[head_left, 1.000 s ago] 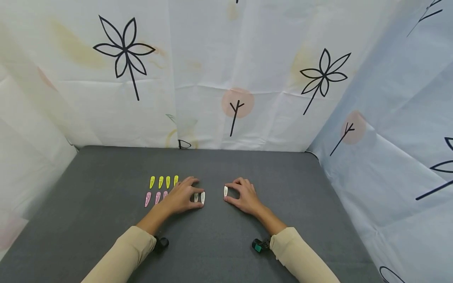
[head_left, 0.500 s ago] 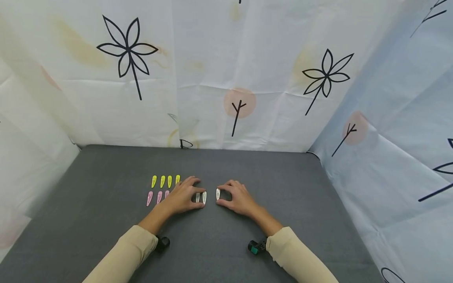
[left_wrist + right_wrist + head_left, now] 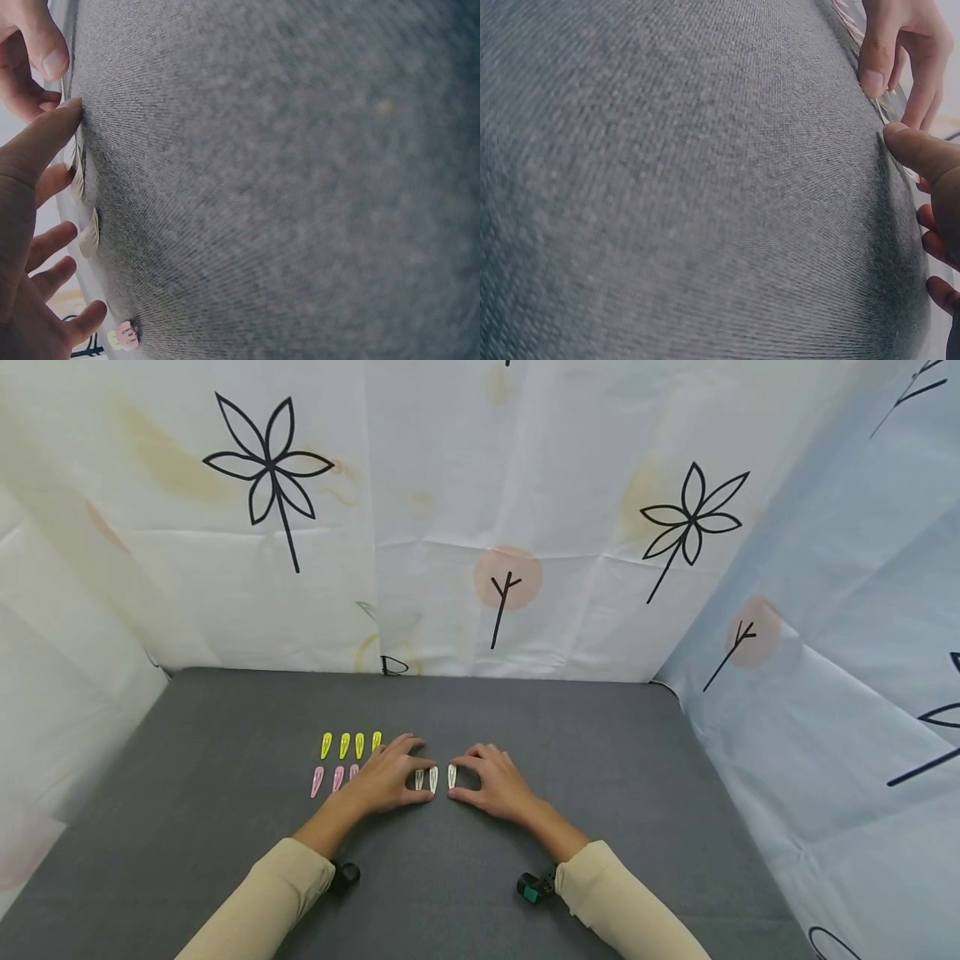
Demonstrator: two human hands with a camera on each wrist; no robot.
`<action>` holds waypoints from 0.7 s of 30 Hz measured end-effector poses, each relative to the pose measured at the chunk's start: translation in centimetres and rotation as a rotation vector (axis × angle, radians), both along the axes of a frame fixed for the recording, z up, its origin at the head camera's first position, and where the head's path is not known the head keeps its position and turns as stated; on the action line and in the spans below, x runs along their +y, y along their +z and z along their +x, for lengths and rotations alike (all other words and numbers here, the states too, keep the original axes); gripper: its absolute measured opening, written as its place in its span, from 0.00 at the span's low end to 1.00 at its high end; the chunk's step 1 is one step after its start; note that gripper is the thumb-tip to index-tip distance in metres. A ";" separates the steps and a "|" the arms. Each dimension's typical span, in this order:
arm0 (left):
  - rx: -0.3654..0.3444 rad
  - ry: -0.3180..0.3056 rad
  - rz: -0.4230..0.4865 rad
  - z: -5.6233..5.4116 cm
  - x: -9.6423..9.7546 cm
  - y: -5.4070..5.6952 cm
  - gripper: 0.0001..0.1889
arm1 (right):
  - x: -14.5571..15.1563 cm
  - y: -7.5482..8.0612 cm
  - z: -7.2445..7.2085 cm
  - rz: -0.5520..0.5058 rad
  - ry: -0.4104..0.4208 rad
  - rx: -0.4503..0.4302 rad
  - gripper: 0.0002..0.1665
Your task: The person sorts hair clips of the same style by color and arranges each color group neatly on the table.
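In the head view my left hand [image 3: 385, 779] holds a white snap hair clip [image 3: 433, 779] lengthwise between thumb and index finger. Another white hair clip [image 3: 419, 779] lies within the curve of that hand. My right hand [image 3: 498, 782] pinches a further white hair clip [image 3: 452, 776] by its two ends, a short gap to the right. From the left wrist, a white clip [image 3: 89, 235] shows flat on the cloth below the fingers of my left hand [image 3: 30, 225]. The right wrist view has my right hand [image 3: 941, 202] facing the left one, thumbs close together.
Several yellow hair clips [image 3: 326, 745] form a row at the left. Below them runs a row of pink clips [image 3: 317, 782], partly covered by the left hand. A dark grey cloth [image 3: 225, 827] covers the table, with printed white sheets [image 3: 435, 602] hanging behind and beside it.
My right hand has slid leftward with its white clip, bringing it close beside the clip at the left hand. The left hand keeps its place among the clips.
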State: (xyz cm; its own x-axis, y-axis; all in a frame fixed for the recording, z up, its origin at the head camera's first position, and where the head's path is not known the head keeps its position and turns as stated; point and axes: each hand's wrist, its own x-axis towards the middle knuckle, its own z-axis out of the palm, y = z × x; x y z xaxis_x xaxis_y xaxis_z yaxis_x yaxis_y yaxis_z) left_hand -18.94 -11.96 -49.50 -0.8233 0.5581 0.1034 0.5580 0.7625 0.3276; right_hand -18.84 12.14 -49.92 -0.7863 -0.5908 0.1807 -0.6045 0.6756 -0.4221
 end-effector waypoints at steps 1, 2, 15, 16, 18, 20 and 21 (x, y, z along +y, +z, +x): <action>-0.001 0.000 0.001 0.0 0.0 0.0 0.26 | 0.0 0.0 0.0 0.002 0.000 0.002 0.29; -0.002 0.001 0.001 0.0 0.0 0.0 0.26 | -0.1 0.0 -0.1 0.005 0.000 0.004 0.29; 0.004 0.002 0.026 -0.2 -0.2 -0.2 0.27 | -0.2 0.1 -0.5 -0.009 -0.016 -0.064 0.31; 0.003 0.003 0.030 -0.3 -0.2 -0.2 0.27 | -0.1 0.1 -0.5 -0.014 -0.011 -0.063 0.31; 0.004 0.004 0.038 -0.4 -0.2 -0.2 0.28 | 0.2 0.3 -0.5 -0.024 -0.003 -0.066 0.31; 0.001 0.006 0.060 -0.4 -0.3 0.0 0.29 | 0.8 0.4 -0.5 -0.027 0.001 -0.060 0.31; 0.001 0.008 0.072 -0.4 -0.4 0.2 0.30 | 1.1 0.5 -0.5 -0.025 0.000 -0.055 0.31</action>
State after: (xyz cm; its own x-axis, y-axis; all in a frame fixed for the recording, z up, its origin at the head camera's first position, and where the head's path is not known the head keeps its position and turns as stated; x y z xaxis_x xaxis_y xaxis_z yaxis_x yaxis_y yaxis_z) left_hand -19.35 -12.31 -49.28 -0.8276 0.5426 0.1440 0.5524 0.7413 0.3814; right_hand -19.37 13.25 -49.42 -0.7952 -0.5869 0.1523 -0.5804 0.6641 -0.4713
